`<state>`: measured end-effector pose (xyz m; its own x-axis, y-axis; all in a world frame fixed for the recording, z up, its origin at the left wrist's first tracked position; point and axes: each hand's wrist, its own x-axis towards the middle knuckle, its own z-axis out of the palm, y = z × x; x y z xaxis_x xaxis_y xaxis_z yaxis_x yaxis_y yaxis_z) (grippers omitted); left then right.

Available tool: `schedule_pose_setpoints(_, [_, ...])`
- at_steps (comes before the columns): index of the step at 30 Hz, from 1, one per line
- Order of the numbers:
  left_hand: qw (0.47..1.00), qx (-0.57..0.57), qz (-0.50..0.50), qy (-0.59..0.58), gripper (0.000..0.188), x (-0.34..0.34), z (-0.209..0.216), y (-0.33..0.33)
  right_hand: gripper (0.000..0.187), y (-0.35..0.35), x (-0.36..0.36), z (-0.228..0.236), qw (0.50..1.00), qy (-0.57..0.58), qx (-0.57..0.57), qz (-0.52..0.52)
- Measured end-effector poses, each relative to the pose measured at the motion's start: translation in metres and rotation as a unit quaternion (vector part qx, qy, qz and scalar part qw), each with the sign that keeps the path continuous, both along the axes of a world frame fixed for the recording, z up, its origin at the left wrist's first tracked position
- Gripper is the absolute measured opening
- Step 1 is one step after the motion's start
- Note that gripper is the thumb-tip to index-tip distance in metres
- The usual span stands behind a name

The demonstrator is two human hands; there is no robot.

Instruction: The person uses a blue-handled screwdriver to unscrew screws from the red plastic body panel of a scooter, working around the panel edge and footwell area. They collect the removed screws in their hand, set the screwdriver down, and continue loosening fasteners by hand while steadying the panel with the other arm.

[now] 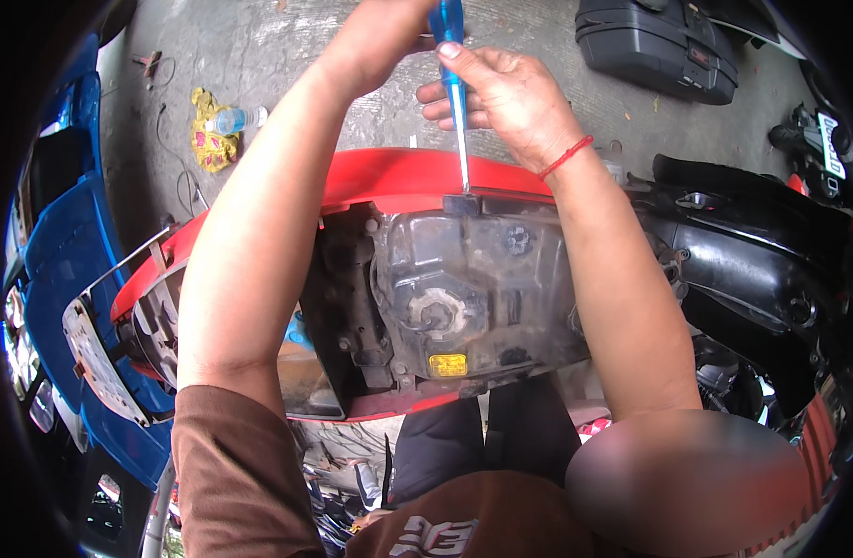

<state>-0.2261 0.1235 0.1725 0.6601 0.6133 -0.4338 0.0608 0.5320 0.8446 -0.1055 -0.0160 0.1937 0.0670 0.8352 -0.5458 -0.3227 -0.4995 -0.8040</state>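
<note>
Screwdriver point(457, 98) lies between the two hands, on the far side of the motorcycle, its tip at a small black block point(461, 204) beside the red panel point(399, 175); whether the tip is seated cannot be told; left hand point(380, 42) is at the blue handle point(451, 23), though the upper edge of the view cuts off its grip, so I cannot tell how far its fingers close; right hand point(519, 102) holds loosely, thumb laid against the handle's lower end, fingers point(434, 111) passing behind the shaft point(462, 153); handling, by judgement: light overall, stiff along its length, not fragile; handle looks like smooth, hard plastic, likely slippery if oily or sweaty; bare metal offers little purchase for turning, so that part suits a light guiding touch only; best hold is the full handle in the palm, pushing in line with the shaft, second hand steadying low; a sideways push would probably make the tip skid.
</note>
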Motion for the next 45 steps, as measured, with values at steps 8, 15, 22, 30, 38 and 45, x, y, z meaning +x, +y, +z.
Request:
schedule_pose_setpoints(8, [0.965,0.198,-0.02,0.169,0.043,-0.001,0.002,0.001,0.055,-0.003,0.0,-0.005,0.999,-0.047,0.007,0.004])
schedule_pose_setpoints(15, [0.995,-0.037,0.011,-0.093,0.04,-0.001,0.014,-0.007,0.048,-0.003,0.012,-0.001,0.997,0.016,0.05,0.05])
schedule_pose_setpoints(22, [0.976,0.13,-0.031,0.17,0.041,0.005,0.016,-0.007,0.047,-0.002,0.013,-0.004,0.998,-0.03,0.025,0.054])
schedule_pose_setpoints(30, [0.983,0.127,-0.019,0.133,0.039,0.002,0.001,-0.001,0.045,-0.002,0.007,-0.004,0.99,-0.131,0.029,0.032])
schedule_pose_setpoints(38, [0.99,-0.068,0.016,-0.125,0.044,-0.002,0.002,-0.003,0.041,-0.001,0.009,0.002,0.999,0.022,0.031,0.022])
schedule_pose_setpoints(45, [0.998,0.032,-0.01,0.057,0.051,0.005,0.009,-0.01,0.047,-0.002,0.005,-0.003,0.998,-0.056,0.025,0.023])
